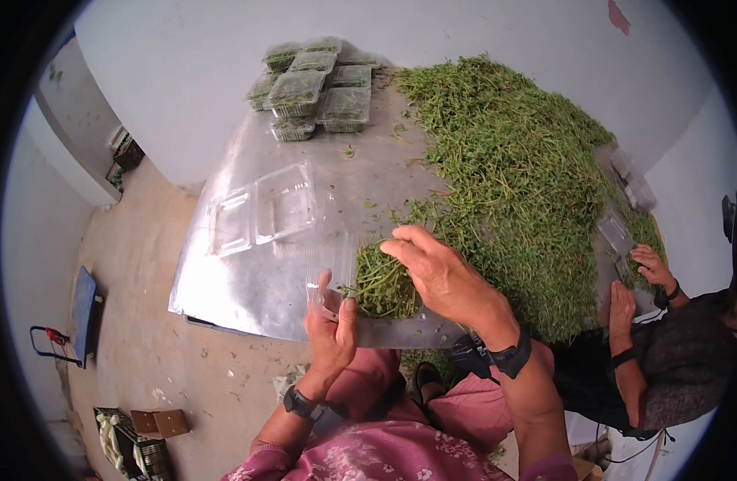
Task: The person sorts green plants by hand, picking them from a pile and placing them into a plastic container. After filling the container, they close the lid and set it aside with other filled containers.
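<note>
My left hand [334,333] grips the near left side of an open clear plastic container [330,255], its thumb up and fingers showing through the plastic. Green leafy stems [384,282] fill the container's right part at the table's front edge. Over these stems is my right hand [445,276], fingers bent and a little apart, with nothing plainly held. Behind and to the right of it spreads a large heap of green stems [513,160]. An empty open clear container [284,202] lies on the metal table [248,289] to the left.
Filled, closed containers [296,92] are stacked at the table's back. At the right, another person's hands [623,309] work by the heap, near clear containers [615,232]. A blue trolley [84,313], a crate [132,449] and a brown box [160,423] are on the floor at left.
</note>
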Available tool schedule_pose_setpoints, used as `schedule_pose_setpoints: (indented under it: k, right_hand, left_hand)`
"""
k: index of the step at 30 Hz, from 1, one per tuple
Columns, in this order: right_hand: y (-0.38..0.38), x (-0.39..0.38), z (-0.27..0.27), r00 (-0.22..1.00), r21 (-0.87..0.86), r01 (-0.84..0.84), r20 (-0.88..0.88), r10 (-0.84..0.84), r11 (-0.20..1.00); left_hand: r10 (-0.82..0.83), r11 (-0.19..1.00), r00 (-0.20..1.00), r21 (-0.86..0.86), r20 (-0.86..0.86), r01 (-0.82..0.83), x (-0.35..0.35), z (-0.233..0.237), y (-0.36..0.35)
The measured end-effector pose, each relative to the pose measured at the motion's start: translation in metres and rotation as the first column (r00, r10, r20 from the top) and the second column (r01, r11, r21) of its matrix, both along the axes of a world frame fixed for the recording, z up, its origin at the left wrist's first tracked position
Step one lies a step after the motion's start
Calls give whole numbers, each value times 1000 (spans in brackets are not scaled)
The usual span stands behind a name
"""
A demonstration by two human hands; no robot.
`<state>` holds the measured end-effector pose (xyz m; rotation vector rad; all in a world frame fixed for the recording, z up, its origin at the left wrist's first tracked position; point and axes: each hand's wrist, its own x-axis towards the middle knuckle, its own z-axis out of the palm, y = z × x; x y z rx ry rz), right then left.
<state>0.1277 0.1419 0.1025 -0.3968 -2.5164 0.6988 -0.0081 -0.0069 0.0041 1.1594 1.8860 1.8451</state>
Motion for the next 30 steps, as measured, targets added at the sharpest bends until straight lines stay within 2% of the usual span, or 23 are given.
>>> schedule_pose_setpoints:
  k: [2, 11, 14, 18, 21, 24, 27, 30]
  right_hand:
    - [7, 3, 3, 999, -15, 4, -54, -4, 1000]
    - [-1, 3, 2, 998, -56, 7, 61, -3, 998]
    - [-9, -4, 0, 999, -33, 17, 36, -16, 999]
    - [-18, -8, -15, 990, 5, -42, 132, 41, 999]
    - [-23, -9, -21, 980, 157, -113, 181, 83, 981]
    - [-25, -12, -25, 974, 176, -142, 203, 105, 974]
    - [-17, -8, -26, 985, 114, -160, 77, 152, 981]
    - [-8, -3, -15, 994, -59, -101, -35, 99, 993]
  left_hand:
    - [2, 1000, 1000, -5, 20, -2, 1, 0, 0]
    - [12, 1000, 1000, -14, 7, -12, 0, -2, 1]
    - [19, 1000, 1000, -24, -1, -19, 0, -3, 1]
    - [8, 998, 999, -55, 43, -6, 1, 0, -1]
    - [19, 999, 1000, -49, 10, -18, 0, -1, 0]
    - [21, 999, 999, -46, -25, -22, -1, -2, 2]
    - [28, 995, 1000, -97, -3, -28, 1, 2, 1]
    - [39, 994, 999, -102, 0, -38, 1, -2, 1]
